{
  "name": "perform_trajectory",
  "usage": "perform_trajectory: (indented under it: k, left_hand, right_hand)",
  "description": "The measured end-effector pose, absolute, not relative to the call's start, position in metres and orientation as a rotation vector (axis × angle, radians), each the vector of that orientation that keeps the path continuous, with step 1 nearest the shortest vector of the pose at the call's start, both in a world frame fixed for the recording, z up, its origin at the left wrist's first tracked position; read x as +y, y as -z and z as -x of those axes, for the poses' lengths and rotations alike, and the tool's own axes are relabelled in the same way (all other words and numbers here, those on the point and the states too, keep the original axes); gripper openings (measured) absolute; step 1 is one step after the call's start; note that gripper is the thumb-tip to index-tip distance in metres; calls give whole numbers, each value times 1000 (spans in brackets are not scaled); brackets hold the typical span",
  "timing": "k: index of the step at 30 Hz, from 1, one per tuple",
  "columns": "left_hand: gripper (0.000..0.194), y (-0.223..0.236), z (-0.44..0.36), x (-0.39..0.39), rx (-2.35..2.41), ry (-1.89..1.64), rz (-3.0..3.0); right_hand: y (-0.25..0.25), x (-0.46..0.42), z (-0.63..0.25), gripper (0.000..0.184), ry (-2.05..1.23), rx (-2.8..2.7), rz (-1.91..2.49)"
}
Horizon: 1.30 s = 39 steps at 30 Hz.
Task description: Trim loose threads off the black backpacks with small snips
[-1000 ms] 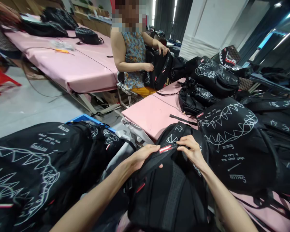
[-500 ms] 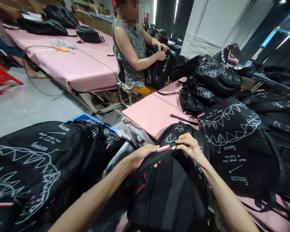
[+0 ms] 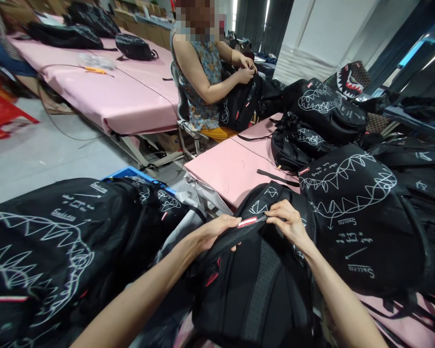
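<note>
Blk backpack (image 3: 235, 295) sits directly in front of the wearer, its top near the pink-covered table (image 3: 228, 164); smooth matte cloth w/ a long, dimpled mesh panel (image 3: 263, 278) down it. Left hand (image 3: 219, 229) is closed round the soft, flat padded strap (image 3: 226, 240) across the top, thumb above, other fingers curled under, just beside a glossy red rectangular label (image 3: 248, 222) w/ white lettering. Right hand (image 3: 286, 220) has thumb + index tips pinched together at the strap's far end; they seem to grip a bit of the bag's edge, tho it's too small to be sure. To the R, a rounded, slick blk bag (image 3: 362, 232) w/ white scribbled zigzags & handwriting; similar bulky bag (image 3: 58, 237) to the L, nr a blue plastic crate (image 3: 125, 172).
</note>
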State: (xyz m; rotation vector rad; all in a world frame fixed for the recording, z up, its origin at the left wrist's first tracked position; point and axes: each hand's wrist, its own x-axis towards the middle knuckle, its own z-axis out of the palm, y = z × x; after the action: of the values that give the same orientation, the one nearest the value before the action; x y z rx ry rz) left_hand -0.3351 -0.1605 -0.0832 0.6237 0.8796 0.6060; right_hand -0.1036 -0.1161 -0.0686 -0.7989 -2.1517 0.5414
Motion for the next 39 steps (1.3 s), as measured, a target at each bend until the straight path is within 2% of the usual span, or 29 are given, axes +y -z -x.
perform_trajectory:
  k: [6, 22, 32, 36, 39]
  left_hand:
    - [29, 79, 334, -164, 861, -630, -603]
    - [39, 73, 325, -173, 834, -700, -693]
    - [40, 64, 303, -184, 759, -749, -638]
    - [45, 63, 290, -190, 770, -773, -606]
    - [44, 66, 283, -194, 777, -800, -661]
  right_hand:
    - [68, -121, 98, 14, -488, -2153, 840]
    - [59, -136, 103, 15, -410, -2220, 774]
    - [48, -166, 112, 15, -245, -2280, 799]
    - [49, -182, 101, 15, -325, -1887, 1003]
    - [54, -194, 84, 17, -233, -1671, 1129]
